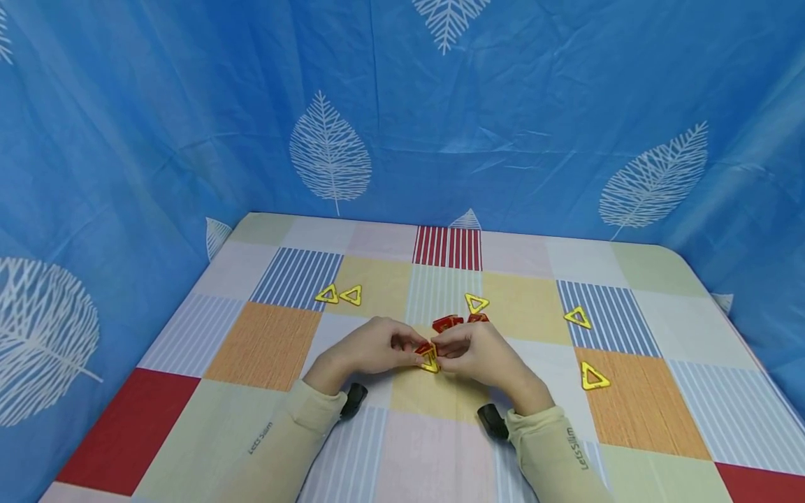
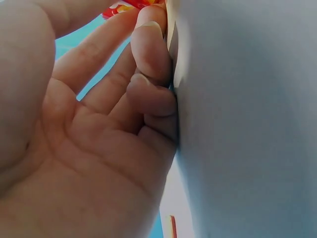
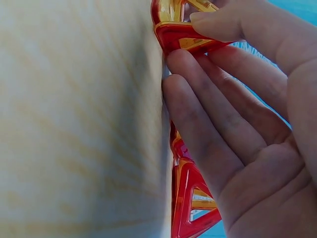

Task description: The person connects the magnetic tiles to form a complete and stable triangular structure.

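Block (image 1: 434,355) with red and yellow triangular faces is located between both hands, near the checked tablecloth (image 1: 264,346). Left hand (image 1: 380,346) pinches the block from 9 o'clock; right hand (image 1: 478,353) grips it between thumb and fingers from 3 o'clock. Relative to the block, red pieces (image 1: 448,323) lie at 1 to 2 o'clock; yellow triangles (image 1: 585,377) lie at 10, 1 and 3 o'clock. Sleeves (image 1: 286,436) are marked "Lets Slim"; any apostrophe is too small to confirm.
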Demonstrator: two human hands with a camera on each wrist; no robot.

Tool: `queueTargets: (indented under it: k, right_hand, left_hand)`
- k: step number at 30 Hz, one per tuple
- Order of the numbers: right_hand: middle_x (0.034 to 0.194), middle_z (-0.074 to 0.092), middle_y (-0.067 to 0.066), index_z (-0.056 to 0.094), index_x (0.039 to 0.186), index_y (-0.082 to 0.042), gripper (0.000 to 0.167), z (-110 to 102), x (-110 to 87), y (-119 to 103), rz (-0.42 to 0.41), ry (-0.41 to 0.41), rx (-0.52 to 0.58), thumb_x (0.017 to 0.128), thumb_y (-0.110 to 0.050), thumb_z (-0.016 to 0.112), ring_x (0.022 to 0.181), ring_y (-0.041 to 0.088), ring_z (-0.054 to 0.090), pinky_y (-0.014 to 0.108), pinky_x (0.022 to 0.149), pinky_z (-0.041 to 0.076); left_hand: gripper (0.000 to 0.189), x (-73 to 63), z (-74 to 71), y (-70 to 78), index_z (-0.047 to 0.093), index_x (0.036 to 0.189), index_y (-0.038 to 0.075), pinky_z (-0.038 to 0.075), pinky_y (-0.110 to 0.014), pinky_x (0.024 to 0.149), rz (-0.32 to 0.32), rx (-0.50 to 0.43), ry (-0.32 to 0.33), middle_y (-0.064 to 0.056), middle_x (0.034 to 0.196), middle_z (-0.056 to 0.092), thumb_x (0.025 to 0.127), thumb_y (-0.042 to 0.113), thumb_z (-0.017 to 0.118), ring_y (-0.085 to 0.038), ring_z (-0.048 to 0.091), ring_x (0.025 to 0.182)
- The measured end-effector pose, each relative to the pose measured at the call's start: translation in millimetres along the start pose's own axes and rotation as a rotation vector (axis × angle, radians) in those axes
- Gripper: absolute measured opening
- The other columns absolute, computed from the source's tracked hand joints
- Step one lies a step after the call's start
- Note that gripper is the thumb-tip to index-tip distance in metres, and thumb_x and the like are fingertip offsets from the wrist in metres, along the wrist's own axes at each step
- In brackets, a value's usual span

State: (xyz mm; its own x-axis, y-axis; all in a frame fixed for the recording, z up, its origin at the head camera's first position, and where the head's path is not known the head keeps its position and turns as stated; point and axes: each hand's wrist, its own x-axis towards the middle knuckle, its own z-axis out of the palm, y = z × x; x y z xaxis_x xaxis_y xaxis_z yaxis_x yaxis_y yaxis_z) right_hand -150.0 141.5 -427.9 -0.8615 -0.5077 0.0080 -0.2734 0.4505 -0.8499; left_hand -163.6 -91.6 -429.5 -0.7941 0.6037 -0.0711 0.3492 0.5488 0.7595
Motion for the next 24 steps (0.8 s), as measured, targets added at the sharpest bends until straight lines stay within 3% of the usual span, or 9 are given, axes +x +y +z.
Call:
queueTargets:
  k: [7, 12, 16, 20, 24]
  right_hand:
    - [0.107, 0.073, 0.010, 0.077, 0.109, 0.001, 0.028, -0.1, 0.5, 0.6, 0.000, 0.003, -0.011, 0.081, 0.001, 0.081, 0.089, 0.015, 0.071, 0.027, 0.076, 0.056]
    - [0.107, 0.073, 0.008, 0.078, 0.109, -0.001, 0.029, 0.3, 0.4, -1.1, 0.011, 0.014, -0.022, 0.080, 0.000, 0.082, 0.090, 0.015, 0.071, 0.027, 0.077, 0.056]
    - [0.106, 0.074, 0.007, 0.078, 0.108, -0.002, 0.029, -0.3, 0.3, -0.5, 0.006, 0.022, -0.043, 0.079, -0.001, 0.083, 0.090, 0.014, 0.071, 0.026, 0.076, 0.056]
    - [0.098, 0.075, 0.004, 0.078, 0.109, -0.001, 0.033, -1.2, -0.2, 1.4, 0.018, 0.000, -0.033, 0.077, -0.007, 0.087, 0.085, 0.014, 0.071, 0.026, 0.073, 0.056]
    - [0.085, 0.073, 0.000, 0.076, 0.108, -0.001, 0.043, -3.1, -1.2, 3.2, 0.036, -0.029, -0.042, 0.071, -0.016, 0.093, 0.075, 0.014, 0.069, 0.027, 0.068, 0.056]
  left_hand:
    - [0.026, -0.2, 0.1, 1.6, 0.077, 0.116, 0.014, 0.050, -0.028, 0.076, 0.001, -0.011, -0.007, 0.007, 0.105, 0.073, 0.093, 0.025, 0.076, -0.004, 0.061, 0.085]
    - [0.027, -1.2, -0.3, 3.1, 0.076, 0.118, 0.013, 0.049, -0.028, 0.075, -0.008, -0.010, -0.015, 0.003, 0.110, 0.073, 0.093, 0.023, 0.075, -0.005, 0.059, 0.084]
    - [0.026, -1.5, -0.3, 3.3, 0.077, 0.116, 0.011, 0.045, -0.026, 0.066, -0.007, -0.009, -0.014, 0.003, 0.093, 0.073, 0.093, 0.021, 0.076, -0.007, 0.054, 0.072]
    - [0.025, -1.2, -0.6, 2.7, 0.076, 0.113, 0.008, 0.045, -0.025, 0.062, 0.008, -0.006, -0.012, 0.005, 0.074, 0.063, 0.091, 0.021, 0.077, -0.008, 0.053, 0.064]
    - [0.033, -1.0, -1.0, 3.3, 0.071, 0.119, 0.006, 0.046, -0.027, 0.064, 0.002, 0.012, -0.017, 0.007, 0.075, 0.062, 0.092, 0.022, 0.077, -0.007, 0.053, 0.064]
